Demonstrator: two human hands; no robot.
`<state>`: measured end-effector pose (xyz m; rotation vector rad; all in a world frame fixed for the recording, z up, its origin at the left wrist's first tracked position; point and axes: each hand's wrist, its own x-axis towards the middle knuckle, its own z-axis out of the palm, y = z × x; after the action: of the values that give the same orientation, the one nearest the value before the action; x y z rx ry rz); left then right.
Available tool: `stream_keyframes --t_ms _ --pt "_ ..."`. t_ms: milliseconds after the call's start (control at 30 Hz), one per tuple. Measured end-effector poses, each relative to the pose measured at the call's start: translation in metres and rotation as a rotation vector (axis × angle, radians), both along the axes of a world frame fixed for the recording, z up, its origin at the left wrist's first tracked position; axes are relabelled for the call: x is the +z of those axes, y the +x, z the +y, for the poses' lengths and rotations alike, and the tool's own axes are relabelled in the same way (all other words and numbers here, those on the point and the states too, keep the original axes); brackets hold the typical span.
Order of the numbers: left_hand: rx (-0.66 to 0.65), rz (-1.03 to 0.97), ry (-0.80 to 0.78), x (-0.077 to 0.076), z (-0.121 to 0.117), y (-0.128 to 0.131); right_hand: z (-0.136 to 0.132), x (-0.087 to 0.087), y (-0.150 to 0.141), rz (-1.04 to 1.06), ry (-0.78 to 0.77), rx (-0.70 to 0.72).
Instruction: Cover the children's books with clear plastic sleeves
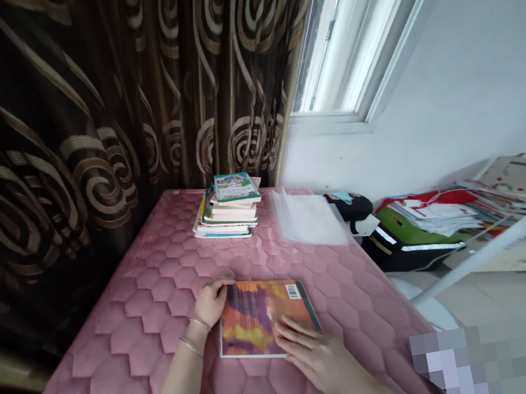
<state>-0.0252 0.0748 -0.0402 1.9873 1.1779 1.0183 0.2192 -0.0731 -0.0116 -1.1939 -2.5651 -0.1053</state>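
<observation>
The fingers [293,332] of the right hand [323,356] lie flat and slightly spread on the lower right part of an orange and purple book [248,324]. Those of the left hand [210,304] bend at its upper left corner; whether they pinch the edge, I cannot tell. Two thin bracelets [191,347] circle the left wrist. The book rests with its barcode [293,291] upward on a pink quilted mattress [160,338], in front of the person. Beyond it, well apart, stands an uneven stack of books [230,216], a green-bordered one on top. Just right of the stack lies translucent plastic film [309,217]. A dark curtain [103,116] with spiral patterns hangs behind and to the left. Off the mattress's right side are papers [440,213], a white pole [486,264] and, above, a window [340,29].
</observation>
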Motion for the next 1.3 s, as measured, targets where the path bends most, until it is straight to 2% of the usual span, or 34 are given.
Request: stream_keyframes --t_ms 233,367,467,533,600,667,767,867,1000,1133,1300 --pt "-0.011 -0.024 -0.037 0.002 0.0 0.0 0.003 0.019 -0.002 0.12 -0.225 -0.08" --pt "0.006 -0.123 -0.112 0.0 0.001 0.0 0.02 0.044 0.001 0.123 -0.182 -0.196" --pt "0.06 -0.326 -0.203 -0.002 0.004 0.001 0.05 0.074 0.003 0.091 -0.048 -0.252" --pt "0.126 -0.411 -0.232 -0.003 0.006 0.001 0.077 0.093 0.004 0.074 0.017 -0.339" --pt "0.19 -0.409 -0.222 -0.005 0.008 0.001 0.108 0.107 0.004 0.074 0.047 -0.418" --pt "0.21 -0.355 -0.199 -0.007 0.007 0.001 0.138 0.114 0.004 0.043 0.022 -0.467" --pt "0.196 -0.203 -0.155 -0.009 0.004 0.002 0.174 0.112 0.004 -0.032 -0.017 -0.506" --pt "0.201 -0.071 -0.088 -0.009 0.0 0.004 0.196 0.106 0.005 -0.079 -0.037 -0.529" --pt "0.243 0.008 0.011 -0.007 -0.001 0.009 0.212 0.099 0.007 -0.091 -0.037 -0.526" --pt "0.228 0.129 0.135 -0.002 -0.003 0.011 0.224 0.09 0.006 -0.097 -0.037 -0.524" --pt "0.194 0.216 0.147 0.005 -0.005 0.011 0.234 0.074 -0.001 -0.066 -0.009 -0.589"
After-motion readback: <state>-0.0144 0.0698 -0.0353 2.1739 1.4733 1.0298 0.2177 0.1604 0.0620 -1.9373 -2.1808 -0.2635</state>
